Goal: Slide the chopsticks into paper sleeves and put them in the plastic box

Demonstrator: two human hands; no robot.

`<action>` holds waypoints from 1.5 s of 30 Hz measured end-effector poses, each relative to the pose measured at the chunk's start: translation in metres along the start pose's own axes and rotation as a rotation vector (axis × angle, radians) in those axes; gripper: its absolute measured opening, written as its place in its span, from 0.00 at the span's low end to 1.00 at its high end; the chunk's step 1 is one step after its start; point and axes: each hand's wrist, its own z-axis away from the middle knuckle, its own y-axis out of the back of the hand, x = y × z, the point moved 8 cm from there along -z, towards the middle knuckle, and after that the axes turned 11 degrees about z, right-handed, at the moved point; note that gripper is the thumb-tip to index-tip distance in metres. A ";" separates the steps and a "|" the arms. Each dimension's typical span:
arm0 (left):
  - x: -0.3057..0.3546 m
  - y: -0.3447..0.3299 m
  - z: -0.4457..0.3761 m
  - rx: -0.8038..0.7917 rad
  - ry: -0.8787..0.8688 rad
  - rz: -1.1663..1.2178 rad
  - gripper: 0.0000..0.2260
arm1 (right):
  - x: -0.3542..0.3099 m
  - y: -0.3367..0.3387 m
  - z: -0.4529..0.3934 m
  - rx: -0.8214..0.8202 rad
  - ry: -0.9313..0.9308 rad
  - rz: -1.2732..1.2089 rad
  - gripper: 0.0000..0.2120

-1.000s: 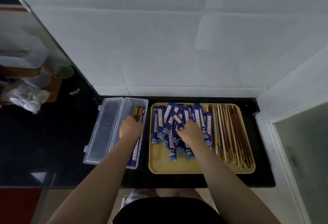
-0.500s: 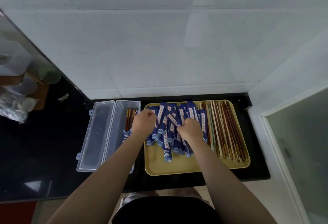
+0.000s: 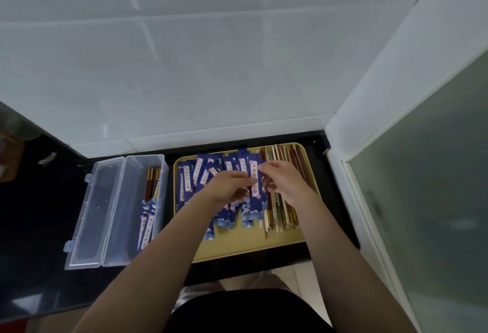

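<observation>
I noted both hands together over the matte yellow tray [image 3: 253, 243]: left hand [image 3: 229, 187] and right hand [image 3: 284, 182] pinched one flat blue paper sleeve [image 3: 254, 187].

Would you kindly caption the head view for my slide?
Both hands hold a blue paper sleeve over the yellow tray.

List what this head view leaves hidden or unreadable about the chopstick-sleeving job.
- Lettering on the held paper sleeve: too small.
- Pile of sleeves under the left hand: count hidden.
- Right hand fingertips: blurred, grip unclear.
- Sleeved chopsticks in the plastic box: count unclear.
</observation>
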 end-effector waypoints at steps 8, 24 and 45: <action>-0.007 -0.040 -0.007 0.275 0.008 0.366 0.07 | 0.035 0.055 0.025 0.029 0.021 -0.063 0.08; 0.022 -0.110 -0.023 0.281 -0.386 -1.235 0.08 | 0.051 0.128 0.015 0.273 0.046 0.239 0.09; -0.010 -0.080 -0.031 0.402 -0.249 -1.061 0.06 | 0.110 0.098 -0.015 0.277 -0.143 0.691 0.13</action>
